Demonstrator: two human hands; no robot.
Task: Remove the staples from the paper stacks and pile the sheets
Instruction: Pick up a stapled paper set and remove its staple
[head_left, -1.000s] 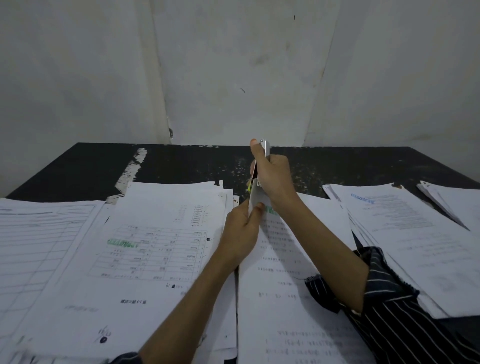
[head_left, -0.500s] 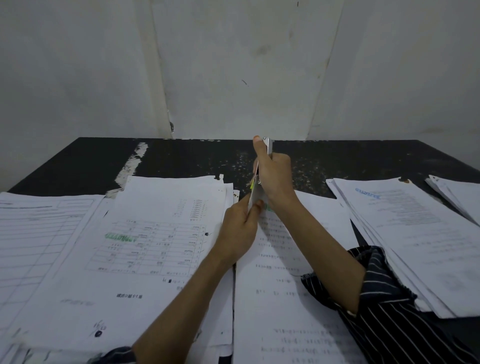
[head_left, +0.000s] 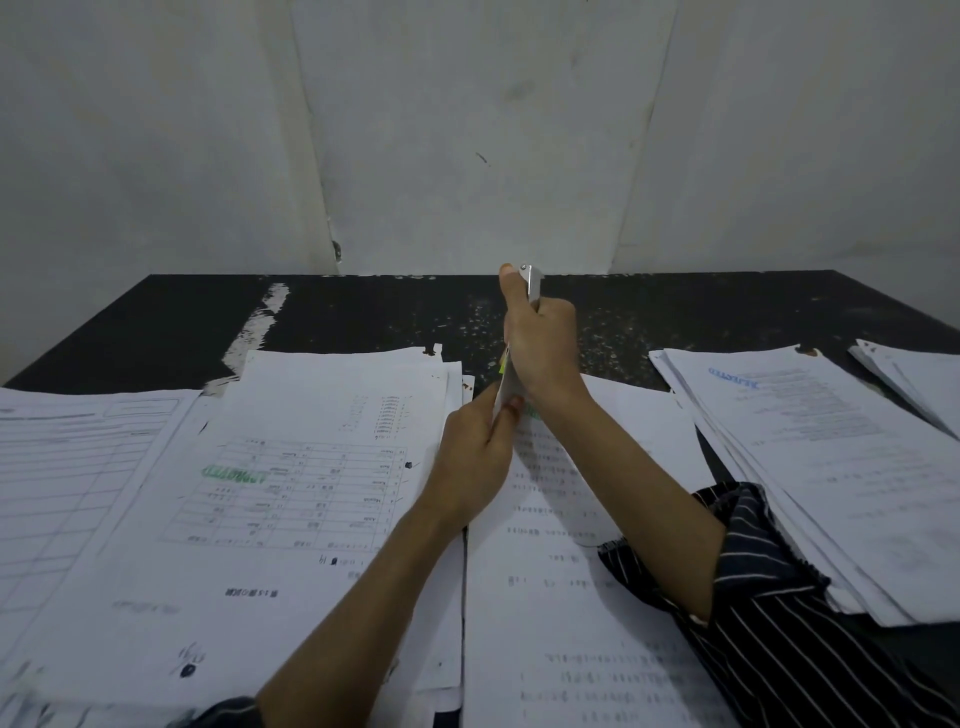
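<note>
With the left hand (head_left: 475, 457) pinching the raised top corner of the centre paper stack (head_left: 561, 597) and the right hand (head_left: 543, 348) clenched around a metal staple remover (head_left: 532, 283) at that corner, the pull should probably run straight, paper held taut, to avoid tearing.

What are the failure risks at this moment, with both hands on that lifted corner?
1. The left hand pinches only the raised corner of the centre stack while the right hand works the metal tool there; a hard pull could tear the corner.
2. The right forearm lies across that stack, so a jerk may skew its sheets.
3. The stamped pile lies right beside it; sheets could mix.
</note>
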